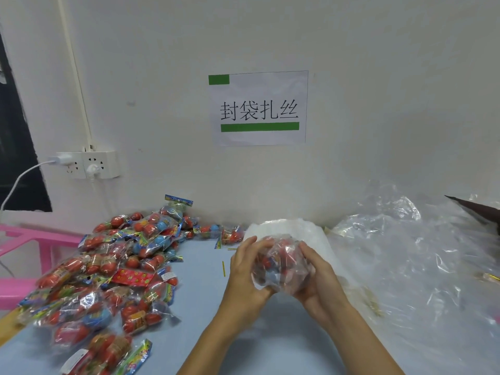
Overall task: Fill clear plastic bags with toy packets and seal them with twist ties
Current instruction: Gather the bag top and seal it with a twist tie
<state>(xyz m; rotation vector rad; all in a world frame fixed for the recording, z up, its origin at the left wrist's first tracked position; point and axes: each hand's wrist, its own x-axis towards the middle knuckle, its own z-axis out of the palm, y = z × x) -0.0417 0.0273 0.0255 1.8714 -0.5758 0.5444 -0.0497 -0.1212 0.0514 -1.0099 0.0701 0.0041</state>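
Here, in the head view, both hands are together above the light blue table top (205,299). The left hand (244,269) and the right hand (315,277) are curled around a clear plastic bag full of red and blue toy packets (281,262), one hand on each side, and they hold it just over the table. Behind the bag stands a stack of white translucent plastic bags (295,228). To the left lies a big pile of loose toy packets with red and blue balls (113,266). A thin yellow twist tie (223,268) lies on the table beside the left hand. Crumpled clear plastic sheets (411,253) cover the right side. On the wall hangs a white paper sign with green bars (259,108).
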